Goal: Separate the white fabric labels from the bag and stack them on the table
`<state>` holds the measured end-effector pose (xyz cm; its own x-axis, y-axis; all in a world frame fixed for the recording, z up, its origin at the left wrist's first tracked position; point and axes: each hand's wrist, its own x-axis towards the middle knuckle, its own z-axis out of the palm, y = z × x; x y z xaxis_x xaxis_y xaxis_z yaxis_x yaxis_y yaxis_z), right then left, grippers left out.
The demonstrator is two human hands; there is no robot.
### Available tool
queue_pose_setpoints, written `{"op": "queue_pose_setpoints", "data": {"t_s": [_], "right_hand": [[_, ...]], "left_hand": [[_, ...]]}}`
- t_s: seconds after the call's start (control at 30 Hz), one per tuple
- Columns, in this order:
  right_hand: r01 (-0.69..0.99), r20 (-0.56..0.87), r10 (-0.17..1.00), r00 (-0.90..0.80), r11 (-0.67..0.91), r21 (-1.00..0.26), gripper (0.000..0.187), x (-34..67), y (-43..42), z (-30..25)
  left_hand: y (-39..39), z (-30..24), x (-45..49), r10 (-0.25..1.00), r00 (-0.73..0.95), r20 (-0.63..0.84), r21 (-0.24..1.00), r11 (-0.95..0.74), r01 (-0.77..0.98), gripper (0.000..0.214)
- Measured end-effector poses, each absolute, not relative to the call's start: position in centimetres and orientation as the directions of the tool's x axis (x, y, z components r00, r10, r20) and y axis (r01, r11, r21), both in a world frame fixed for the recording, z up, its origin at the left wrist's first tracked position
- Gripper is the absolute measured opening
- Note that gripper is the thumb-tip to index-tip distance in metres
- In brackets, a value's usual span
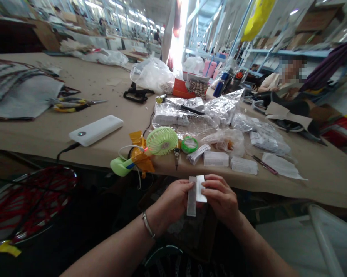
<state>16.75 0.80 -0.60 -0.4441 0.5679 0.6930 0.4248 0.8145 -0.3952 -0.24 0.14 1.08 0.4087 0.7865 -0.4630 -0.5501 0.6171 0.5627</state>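
Below the table's front edge, my left hand (175, 200) pinches a narrow grey strip (191, 198) that hangs down between both hands. My right hand (221, 198) pinches a small white label (200, 188) held right beside the strip's top, the two touching or overlapping. Both hands are closed on these pieces, close together over my lap. A bracelet sits on my left wrist. Stacks of white labels (216, 158) lie on the table just above my hands.
On the brown table (46, 132) lie a green hand fan (161, 141), a white power bank (96, 130), scissors (72, 104), a roll of green tape (189, 144), a pen (264, 164) and clear plastic bags (219, 109). Another person sits far right. Red cords lie lower left.
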Motion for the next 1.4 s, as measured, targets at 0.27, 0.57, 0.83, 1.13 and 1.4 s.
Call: {"op": "queue_pose_setpoints", "data": {"t_s": [0.27, 0.57, 0.83, 1.13, 1.4], "right_hand": [[0.36, 0.639, 0.464, -0.614, 0.884, -0.297, 0.013, 15.1, -0.1, -0.9], [0.54, 0.595, 0.583, -0.553, 0.795, -0.278, 0.03, 18.1, 0.1, -0.6], [0.973, 0.575, 0.791, -0.208, 0.227, 0.04, 0.043, 26.1, 2.4, -2.9], [0.914, 0.681, 0.712, -0.171, 0.373, -0.16, 0.017, 28.3, 3.1, -2.4], [0.534, 0.751, 0.628, -0.205, 0.715, -0.452, 0.019, 18.9, -0.2, 0.0]], "left_hand": [[-0.4, 1.3, -0.5, 0.82, 0.421, -0.387, 0.528, 0.571, -0.628, 0.006], [-0.7, 1.0, -0.3, 0.773, 0.414, -0.482, 0.56, 0.635, -0.533, 0.009], [-0.7, 1.3, -0.6, 0.745, 0.353, -0.566, 0.609, 0.667, -0.43, 0.011], [-0.8, 1.0, -0.8, 0.746, 0.342, -0.572, 0.619, 0.666, -0.416, 0.012], [-1.0, 1.3, -0.5, 0.732, 0.394, -0.556, 0.574, 0.68, -0.455, 0.014]]}}
